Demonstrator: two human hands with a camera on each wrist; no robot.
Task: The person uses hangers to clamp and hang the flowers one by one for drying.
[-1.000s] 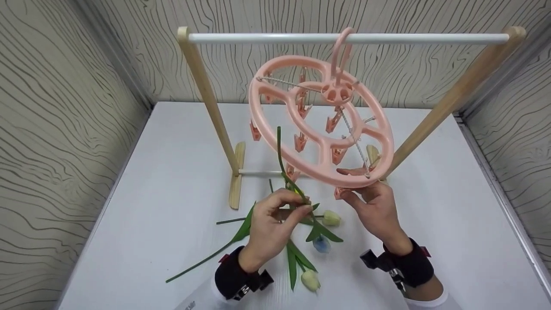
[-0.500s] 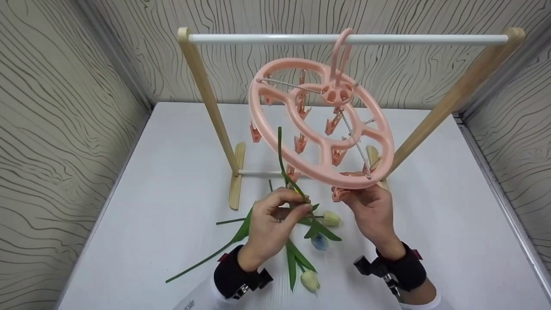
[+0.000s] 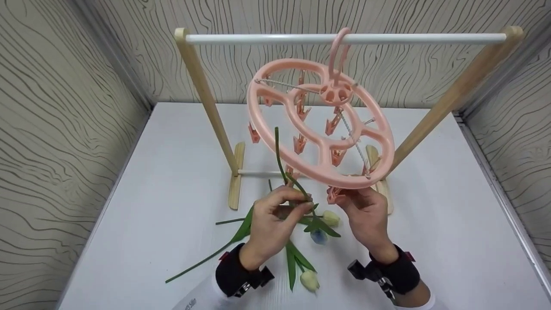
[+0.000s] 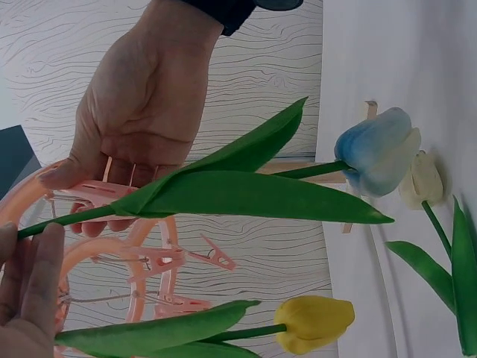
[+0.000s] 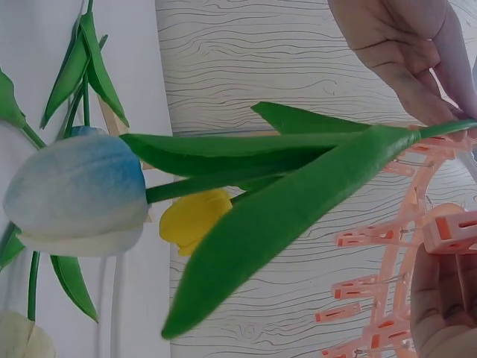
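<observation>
My left hand pinches the green stem of a blue-and-white tulip, whose bloom hangs head down. To its right, my right hand grips a pink clip under the front rim of a round pink clip hanger. In the left wrist view the stem overlaps this clip. A yellow tulip also hangs bloom down beside the blue one; in the head view its bloom is hidden behind my left hand.
The tilted hanger hooks over the white bar of a wooden stand. Several other pink clips dangle from it. Below, cream tulips and a loose green stem lie on the white table.
My right hand and the clip it grips have shifted left, closer to the tulip stem. My left hand keeps its pinch and has barely moved. The blue bloom has risen a little.
</observation>
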